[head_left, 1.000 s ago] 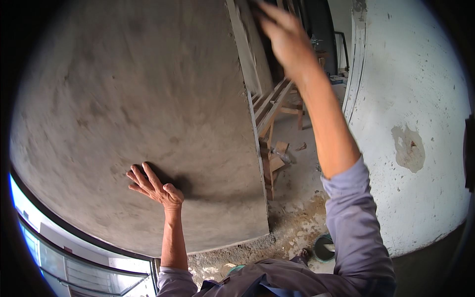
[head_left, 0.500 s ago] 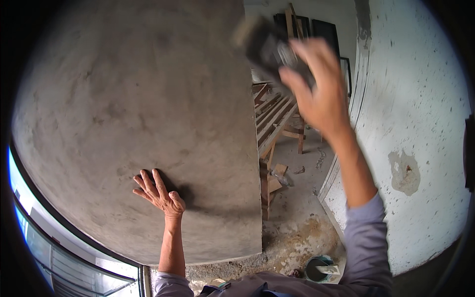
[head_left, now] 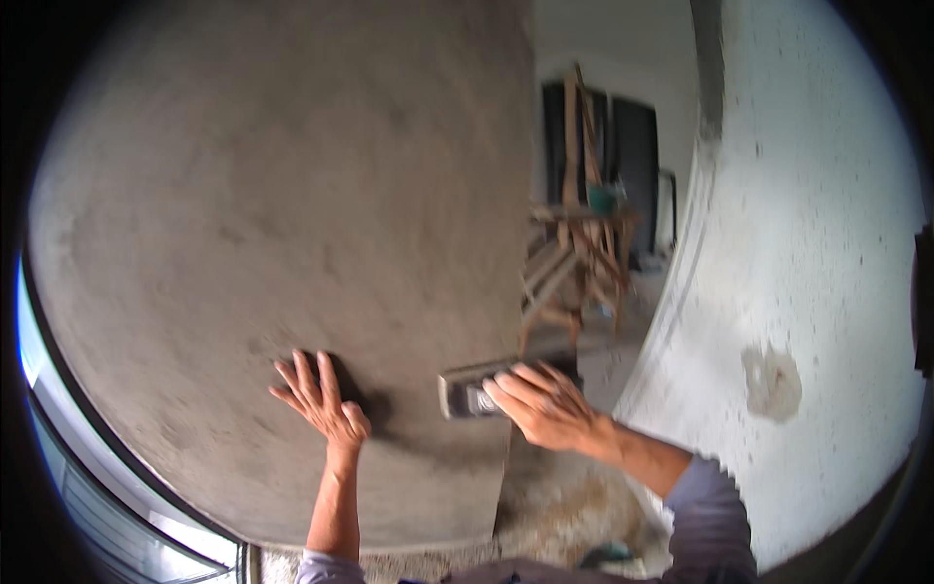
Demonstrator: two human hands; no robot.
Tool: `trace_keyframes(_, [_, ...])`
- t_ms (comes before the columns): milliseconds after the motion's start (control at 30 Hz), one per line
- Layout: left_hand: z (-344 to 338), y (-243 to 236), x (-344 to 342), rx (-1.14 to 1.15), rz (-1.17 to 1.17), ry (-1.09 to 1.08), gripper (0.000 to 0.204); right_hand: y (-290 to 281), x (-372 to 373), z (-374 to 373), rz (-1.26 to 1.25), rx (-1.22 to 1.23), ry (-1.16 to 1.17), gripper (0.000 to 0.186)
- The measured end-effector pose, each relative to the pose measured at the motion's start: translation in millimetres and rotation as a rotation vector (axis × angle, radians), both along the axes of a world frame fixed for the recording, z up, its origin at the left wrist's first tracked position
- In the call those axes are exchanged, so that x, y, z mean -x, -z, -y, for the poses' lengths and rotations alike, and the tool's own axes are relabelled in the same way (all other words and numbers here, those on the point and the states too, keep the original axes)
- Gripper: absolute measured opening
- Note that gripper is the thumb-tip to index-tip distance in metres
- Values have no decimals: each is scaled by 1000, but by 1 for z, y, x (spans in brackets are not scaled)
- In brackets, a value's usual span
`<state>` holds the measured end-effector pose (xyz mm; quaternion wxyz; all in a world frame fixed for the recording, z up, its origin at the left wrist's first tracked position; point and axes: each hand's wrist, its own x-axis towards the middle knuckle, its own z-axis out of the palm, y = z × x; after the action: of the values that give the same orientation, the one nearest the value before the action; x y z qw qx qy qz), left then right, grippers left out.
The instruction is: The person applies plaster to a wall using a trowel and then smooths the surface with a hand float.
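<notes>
A broad grey-brown plastered wall point(head_left: 263, 195) fills the left and middle of the head view. My left hand point(head_left: 326, 404) rests on its lower part, fingers spread, holding nothing. Close to the wall's right edge, my right hand point(head_left: 555, 409) is wrapped round a plastering float point(head_left: 462, 391), a dark rectangular block with a pale border at its left end. The float lies at the wall's surface, and its right end reaches past the edge. My fingers cover part of the float, and its working face is hidden.
A speckled white wall point(head_left: 827, 234) with a grey patch point(head_left: 773, 383) stands at the right. Beyond the plastered edge are a wooden trestle point(head_left: 584, 263), a green container point(head_left: 603, 200) and dark panels point(head_left: 634, 146). A window point(head_left: 97, 487) borders the lower left.
My right hand has brought the float down from the upper right to the lower right edge of the wall. My left hand stays on the wall. The view has shifted.
</notes>
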<state>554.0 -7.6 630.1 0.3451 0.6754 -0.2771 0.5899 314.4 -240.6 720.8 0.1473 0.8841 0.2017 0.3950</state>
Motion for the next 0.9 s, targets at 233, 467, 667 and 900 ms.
trace_keyframes(233, [-28,10,3,-87,-26,-59,72,-199,-16,-3,524,-129,-1,45])
trace_keyframes(467, [-13,9,8,-82,-29,1,72,-49,9,-5,114,-192,-17,43])
trace_keyframes(667, [-21,11,-4,-128,19,-83,73,-140,-29,81,413,-1067,-213,57])
trace_keyframes(900, [-14,4,-3,-122,82,-123,73,-259,-77,86,325,-1186,-575,46])
